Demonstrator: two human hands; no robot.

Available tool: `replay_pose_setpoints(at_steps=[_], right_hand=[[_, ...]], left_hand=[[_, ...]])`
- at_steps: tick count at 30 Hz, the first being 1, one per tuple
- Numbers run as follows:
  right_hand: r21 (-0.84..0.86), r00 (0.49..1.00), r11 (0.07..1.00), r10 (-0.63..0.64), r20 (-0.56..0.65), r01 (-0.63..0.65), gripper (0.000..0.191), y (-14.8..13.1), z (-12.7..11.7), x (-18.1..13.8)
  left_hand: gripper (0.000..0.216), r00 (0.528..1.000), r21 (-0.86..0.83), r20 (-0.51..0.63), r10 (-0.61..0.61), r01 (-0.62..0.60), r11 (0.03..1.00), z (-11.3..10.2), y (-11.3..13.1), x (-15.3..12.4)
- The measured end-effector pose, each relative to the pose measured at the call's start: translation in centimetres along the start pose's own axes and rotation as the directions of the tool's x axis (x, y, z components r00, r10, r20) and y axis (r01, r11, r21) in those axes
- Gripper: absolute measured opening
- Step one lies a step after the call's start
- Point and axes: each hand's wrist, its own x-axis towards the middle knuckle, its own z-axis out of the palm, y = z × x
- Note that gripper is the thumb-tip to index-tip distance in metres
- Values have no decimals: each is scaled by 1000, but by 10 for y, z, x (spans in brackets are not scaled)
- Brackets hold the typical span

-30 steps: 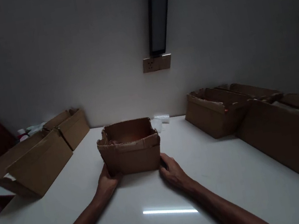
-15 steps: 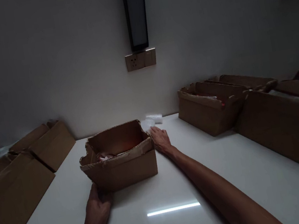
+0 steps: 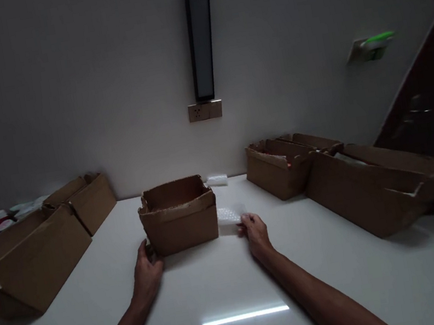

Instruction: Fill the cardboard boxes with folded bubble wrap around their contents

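A small open cardboard box (image 3: pixel 181 228) with torn flaps stands in the middle of a white table (image 3: pixel 229 288). My left hand (image 3: pixel 147 274) grips the box's near left corner. My right hand (image 3: pixel 256 232) is to the right of the box, fingers closed on a piece of white bubble wrap (image 3: pixel 228 217) that lies beside the box's right wall. A second white piece of wrap (image 3: pixel 217 180) lies behind the box near the wall.
Two open cardboard boxes (image 3: pixel 28 255) sit on the left, with small bottles (image 3: pixel 5 217) behind them. More cardboard boxes (image 3: pixel 280 166) and a long one (image 3: pixel 374 186) line the right side. A wall socket (image 3: pixel 205 111) is on the wall.
My right hand went from the box's near right corner to the wrap behind it, then drew a piece back beside the box. The box turned, then squared up again. The view shifted.
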Motion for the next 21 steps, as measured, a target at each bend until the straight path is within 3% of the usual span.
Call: replay_pose_setpoints(at_steps=[4, 7, 11, 16, 21], right_hand=[[40, 989, 992, 112, 98, -116, 35, -31, -39, -65], [13, 968, 985, 169, 186, -174, 29, -50, -72, -105], [-188, 974, 978, 127, 187, -92, 26, -60, -98, -145], [-423, 984, 889, -148, 97, 176, 24, -59, -98, -181], [-425, 954, 868, -157, 255, 256, 20, -66, -112, -188]], left_hand=[[60, 959, 154, -130, 252, -232, 960, -14, 8, -48], [55, 898, 179, 31, 438, -436, 882, -11, 14, -101], [75, 833, 109, 367, 413, -480, 870, 17, 31, -147], [84, 770, 32, 527, 359, -440, 897, 55, 54, -155], [35, 711, -64, 520, 472, -519, 852, 66, 69, -162]])
